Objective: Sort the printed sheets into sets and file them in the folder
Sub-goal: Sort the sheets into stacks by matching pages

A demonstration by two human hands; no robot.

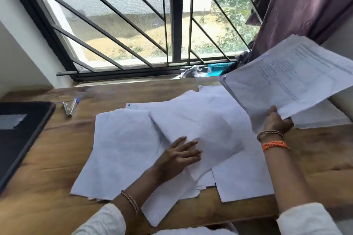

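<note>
Loose sheets cover desk centre; stapler, folder block left.

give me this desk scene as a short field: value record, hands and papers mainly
surface: wooden table by a barred window
left hand: fingers straight, resting on the loose sheets spread over the table
right hand: grips a raised stack of printed sheets by its lower edge
stapler: far left of the table, apart from the papers
dark folder: left edge, closed, nothing filed in it that shows
sorting: sheets overlap untidily
</note>
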